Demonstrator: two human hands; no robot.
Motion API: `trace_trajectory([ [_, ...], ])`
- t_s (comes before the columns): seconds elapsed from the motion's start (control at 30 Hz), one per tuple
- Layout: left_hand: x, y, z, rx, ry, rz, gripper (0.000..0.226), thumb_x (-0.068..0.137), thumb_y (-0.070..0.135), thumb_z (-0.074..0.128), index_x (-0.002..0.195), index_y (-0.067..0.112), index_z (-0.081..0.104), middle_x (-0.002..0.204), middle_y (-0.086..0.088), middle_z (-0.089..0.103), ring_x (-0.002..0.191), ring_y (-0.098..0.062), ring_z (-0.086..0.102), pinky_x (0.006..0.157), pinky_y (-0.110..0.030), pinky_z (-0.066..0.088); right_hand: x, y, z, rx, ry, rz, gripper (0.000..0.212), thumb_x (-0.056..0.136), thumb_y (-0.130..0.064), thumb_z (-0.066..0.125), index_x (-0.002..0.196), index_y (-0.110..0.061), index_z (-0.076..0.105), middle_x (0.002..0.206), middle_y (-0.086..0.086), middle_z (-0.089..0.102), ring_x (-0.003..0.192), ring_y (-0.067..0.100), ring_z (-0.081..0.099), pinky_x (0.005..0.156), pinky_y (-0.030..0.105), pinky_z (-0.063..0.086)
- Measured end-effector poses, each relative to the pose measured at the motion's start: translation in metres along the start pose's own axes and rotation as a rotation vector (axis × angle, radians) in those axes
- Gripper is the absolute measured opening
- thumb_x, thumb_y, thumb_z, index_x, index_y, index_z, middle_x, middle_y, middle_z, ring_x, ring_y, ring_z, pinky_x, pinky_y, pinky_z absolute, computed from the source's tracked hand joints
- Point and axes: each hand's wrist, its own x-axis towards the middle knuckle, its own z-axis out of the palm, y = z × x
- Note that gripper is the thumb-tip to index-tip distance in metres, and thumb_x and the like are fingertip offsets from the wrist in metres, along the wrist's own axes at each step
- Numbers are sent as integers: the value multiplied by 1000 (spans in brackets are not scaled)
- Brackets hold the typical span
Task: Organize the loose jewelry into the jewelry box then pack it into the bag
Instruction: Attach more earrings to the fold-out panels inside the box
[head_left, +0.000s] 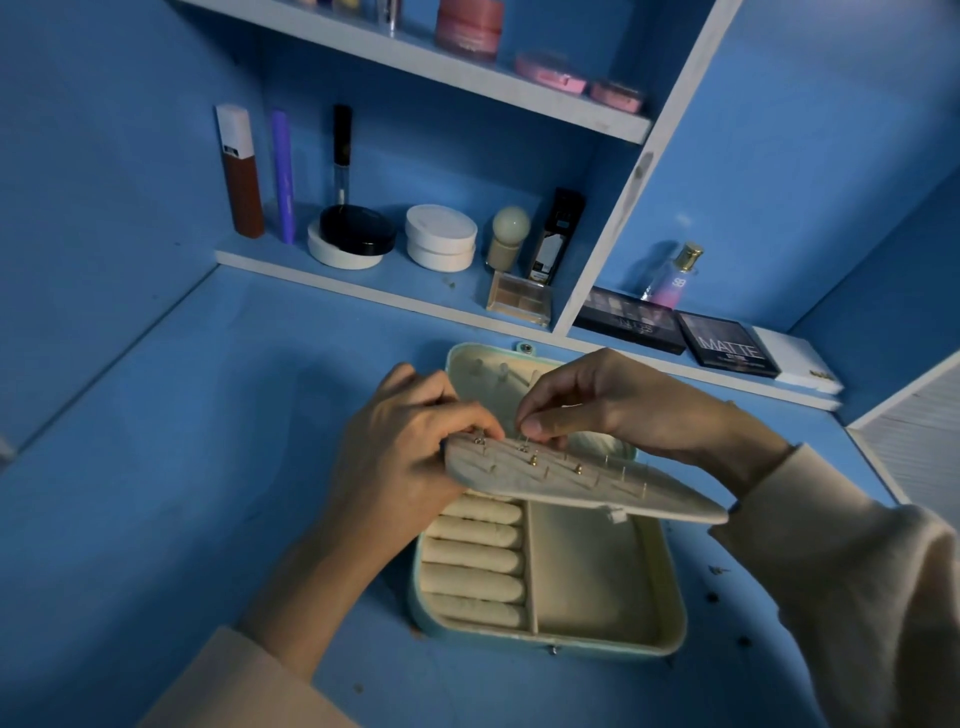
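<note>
Cream earring panel of the open teal jewelry box on the blue tabletop: left hand is gripping its end; right hand is pinching a gold stud, likely seating it squarely next.

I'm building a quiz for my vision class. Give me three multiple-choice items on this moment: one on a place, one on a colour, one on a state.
1. Where in the jewelry box do the ring rolls lie? A) right compartment B) left compartment C) lid
2. What colour is the desk? A) white B) brown C) blue
3. How is the earring panel? A) flat, untouched B) lifted, left hand gripping its end, right hand pinching an earring on it C) removed and set aside
Answers: 1 B, rolls fill the left side; 2 C, blue surrounds the box; 3 B, both hands are on the raised panel.
</note>
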Motion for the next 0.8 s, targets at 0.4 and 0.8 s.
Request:
trace_trajectory([
  [0.4,-1,0,0,7,-10,-3,28,70,38,50,77,26,74,67,10,51,72,-9,40,47,-23,33,-2,-8,3,-142,-10,6,7,82,-12,69,87,-12,74,79,-4,71,75,4,63,70,12,45],
  [0.8,-2,0,0,12,-3,-21,27,72,36,49,77,28,75,67,10,51,73,-8,39,49,-20,30,6,-14,-3,-193,-98,-37,12,82,2,65,86,-7,70,81,13,70,70,20,60,68,22,50],
])
